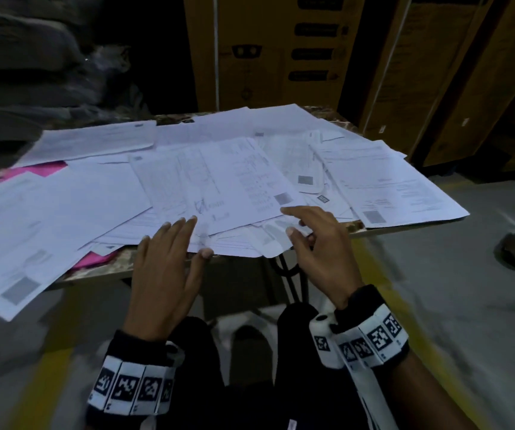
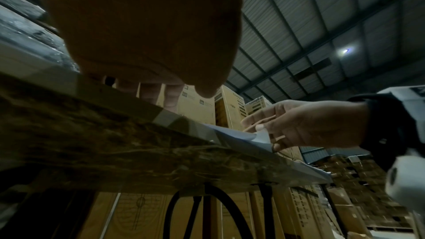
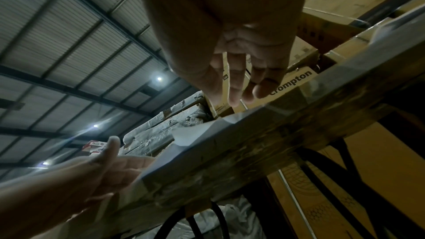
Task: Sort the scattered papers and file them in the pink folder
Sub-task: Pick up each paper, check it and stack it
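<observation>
Papers [image 1: 212,178] lie scattered over the desk [image 1: 355,225], burying the pink folder [image 1: 48,169] at its far left, nearer the left hand [image 1: 169,262], whose straight, spread fingers [image 1: 184,226] press the near sheets. Right hand [image 1: 315,240] hovers, fingers apart; the left wrist view shows its thumb touching an overhanging sheet's edge.

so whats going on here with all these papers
A person is at a small table covered in scattered papers. The left hand lies flat, fingers straight, on the near edge of the pile. The right hand reaches in beside it, thumb against a sheet's corner. The pink folder is mostly buried under sheets on the left; nothing looks filed yet.
</observation>
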### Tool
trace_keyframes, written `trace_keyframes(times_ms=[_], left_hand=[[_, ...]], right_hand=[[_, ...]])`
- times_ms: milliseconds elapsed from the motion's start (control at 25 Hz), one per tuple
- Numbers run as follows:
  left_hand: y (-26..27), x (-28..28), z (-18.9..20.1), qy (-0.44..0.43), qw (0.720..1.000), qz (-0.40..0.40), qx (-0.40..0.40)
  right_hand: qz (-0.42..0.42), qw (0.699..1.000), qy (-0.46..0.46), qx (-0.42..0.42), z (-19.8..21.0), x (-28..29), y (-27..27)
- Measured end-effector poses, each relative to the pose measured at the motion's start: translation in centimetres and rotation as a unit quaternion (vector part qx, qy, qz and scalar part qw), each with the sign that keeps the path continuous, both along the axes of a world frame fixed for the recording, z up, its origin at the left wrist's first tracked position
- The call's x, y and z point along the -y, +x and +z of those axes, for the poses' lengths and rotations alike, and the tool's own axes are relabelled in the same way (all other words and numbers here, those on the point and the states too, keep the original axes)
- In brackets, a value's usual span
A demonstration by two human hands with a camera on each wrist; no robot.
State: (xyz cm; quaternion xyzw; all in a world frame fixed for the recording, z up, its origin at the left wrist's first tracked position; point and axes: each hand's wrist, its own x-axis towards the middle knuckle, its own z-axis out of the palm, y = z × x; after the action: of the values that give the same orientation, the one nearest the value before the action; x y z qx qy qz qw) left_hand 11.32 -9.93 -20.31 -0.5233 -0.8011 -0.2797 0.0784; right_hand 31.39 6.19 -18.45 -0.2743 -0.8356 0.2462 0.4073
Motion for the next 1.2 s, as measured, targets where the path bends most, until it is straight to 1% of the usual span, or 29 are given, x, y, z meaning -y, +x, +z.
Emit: trace_keyframes(times_ms=[120,160,240,360,440,520,600,680,760,840,960,1000,1080,1200], left_hand=[[-0.8,0.0,0.1,-0.006,1.0,0.019,-0.004],[-0.7,-0.1,0.0,-0.014,1.0,0.023,-0.011],[-0.8,-0.1,-0.2,-0.027,0.999,0.026,-0.028],[-1.1,-0.2,-0.5,-0.042,0.998,0.025,-0.028],[-1.2,-0.2,-0.6,-0.047,0.999,0.02,-0.015],[-1.4,-0.1,-0.7,-0.044,0.999,0.013,-0.002],[-1.4,0.1,-0.6,-0.04,0.999,0.006,0.017],[-1.4,0.3,-0.3,-0.03,0.998,-0.001,0.051],[-1.4,0.5,-0.1,-0.009,0.996,-0.01,0.091],[-1.5,0.7,0.1,0.024,0.989,-0.023,0.145],[-1.8,0.7,1.0,0.106,0.965,-0.039,0.238],[-1.7,0.6,1.6,0.132,0.955,-0.04,0.262],[-1.6,0.3,2.9,0.172,0.932,-0.045,0.315],[-1.7,0.1,3.9,0.246,0.885,-0.069,0.39]], right_hand=[[-0.009,1.0,-0.02,0.013,0.7,-1.8,-1.8],[-0.019,0.999,-0.034,0.034,0.6,-2.7,-2.2],[-0.042,0.992,-0.064,0.103,0.3,-4.3,-3.1],[-0.084,0.969,-0.102,0.209,0.2,-5.8,-4.3],[-0.102,0.963,-0.112,0.221,0.8,-6.0,-5.0],[-0.1,0.973,-0.13,0.164,1.6,-5.8,-5.5],[-0.076,0.984,-0.128,0.095,2.2,-5.6,-5.9],[-0.042,0.989,-0.136,0.05,2.5,-5.0,-6.4],[-0.021,0.982,-0.185,0.009,2.5,-4.0,-6.3],[-0.025,0.974,-0.221,-0.049,2.3,-3.2,-5.7],[-0.038,0.957,-0.244,-0.154,2.5,-2.5,-4.6],[-0.033,0.952,-0.25,-0.176,2.7,-2.3,-4.3],[-0.008,0.946,-0.262,-0.192,3.2,-1.9,-4.3],[0.042,0.945,-0.275,-0.173,3.5,-1.0,-4.8]])
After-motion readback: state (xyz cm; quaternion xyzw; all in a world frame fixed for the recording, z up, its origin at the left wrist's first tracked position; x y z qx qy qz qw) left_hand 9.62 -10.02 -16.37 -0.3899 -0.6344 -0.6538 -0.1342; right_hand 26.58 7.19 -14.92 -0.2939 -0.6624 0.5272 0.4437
